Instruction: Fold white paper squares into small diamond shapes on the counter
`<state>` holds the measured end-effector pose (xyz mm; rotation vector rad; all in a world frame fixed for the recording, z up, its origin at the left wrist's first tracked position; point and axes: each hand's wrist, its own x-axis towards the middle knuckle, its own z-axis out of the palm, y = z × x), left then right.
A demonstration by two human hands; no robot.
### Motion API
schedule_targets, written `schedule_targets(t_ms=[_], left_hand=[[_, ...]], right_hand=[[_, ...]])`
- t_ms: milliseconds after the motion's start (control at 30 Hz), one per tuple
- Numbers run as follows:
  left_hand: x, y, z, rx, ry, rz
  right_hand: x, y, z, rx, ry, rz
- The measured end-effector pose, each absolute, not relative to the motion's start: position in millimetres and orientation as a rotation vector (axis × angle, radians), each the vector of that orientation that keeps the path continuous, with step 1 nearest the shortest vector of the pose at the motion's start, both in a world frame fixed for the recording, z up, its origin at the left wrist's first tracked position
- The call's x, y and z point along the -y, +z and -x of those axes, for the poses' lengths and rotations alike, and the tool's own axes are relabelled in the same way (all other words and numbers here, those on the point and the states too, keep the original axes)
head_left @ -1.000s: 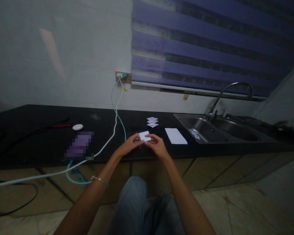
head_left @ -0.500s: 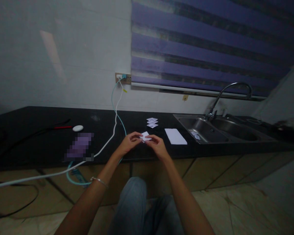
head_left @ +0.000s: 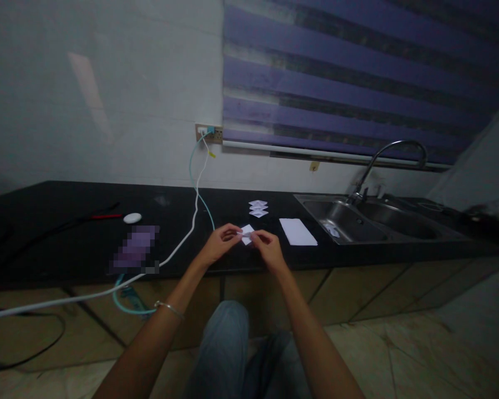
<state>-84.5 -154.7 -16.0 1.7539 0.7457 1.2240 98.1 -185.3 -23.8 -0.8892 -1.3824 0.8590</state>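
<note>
Between my hands is a small piece of folded white paper [head_left: 247,237], just above the front part of the black counter. My left hand [head_left: 223,239] pinches its left side, and my right hand [head_left: 268,246] pinches its right side with thumb and fingers. Beyond it lie several folded paper pieces [head_left: 258,209], overlapping in a column. To the right of my right hand rests a flat stack of white paper [head_left: 298,231]. My fingertips cover the edges of the held piece.
A steel double sink [head_left: 353,221] with a curved faucet [head_left: 368,166] is set in the counter [head_left: 87,194] at right. A white cable [head_left: 194,221] and a light blue cable run from the wall outlet. A white oval object [head_left: 132,218] and a blurred-out purple item [head_left: 135,246] lie at left.
The folded paper between my fingers has changed shape a little and now looks more like a flat diamond. My hands have barely moved; the other papers are where they were.
</note>
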Motion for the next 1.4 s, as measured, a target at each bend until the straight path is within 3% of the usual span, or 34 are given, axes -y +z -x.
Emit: schedule_targets(t_ms=[1400], left_hand=[[162.8, -9.4, 86.4, -0.883, 1.174, -1.644]], right_hand=[[188.9, -23.0, -91.4, 1.294, 0.854, 0.937]])
